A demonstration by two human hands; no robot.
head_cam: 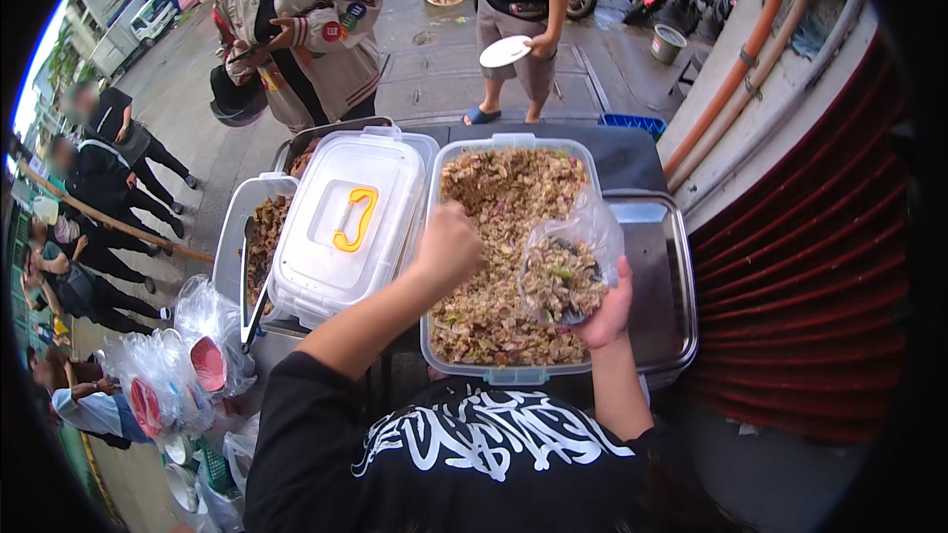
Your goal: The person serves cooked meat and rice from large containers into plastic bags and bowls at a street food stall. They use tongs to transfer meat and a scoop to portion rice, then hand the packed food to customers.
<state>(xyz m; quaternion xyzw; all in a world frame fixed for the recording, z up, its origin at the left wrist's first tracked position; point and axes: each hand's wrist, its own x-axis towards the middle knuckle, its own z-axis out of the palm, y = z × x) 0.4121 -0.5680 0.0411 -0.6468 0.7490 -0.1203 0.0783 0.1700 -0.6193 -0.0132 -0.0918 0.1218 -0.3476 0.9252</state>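
My left hand (449, 248) is curled over the left side of a large clear plastic tub (585, 163) of chopped meat mix (492, 252). It is slightly blurred, and whether anything is inside its fingers cannot be made out. Above the tub's right side, my right hand (609, 307) supports a clear plastic bag (603, 226) from below and the right. Chopped mix with green bits fills the bag's lower part, which looks rounded, as if lining a small bowl; any bowl is mostly hidden.
Left of the tub are a lidded plastic box (311, 266) with a yellow handle and a tub (229, 237) of browned food with tongs (255, 311). A metal tray (652, 281) lies right. Beyond the table stand a person in a patterned jacket (318, 37) and another holding a white plate (505, 51).
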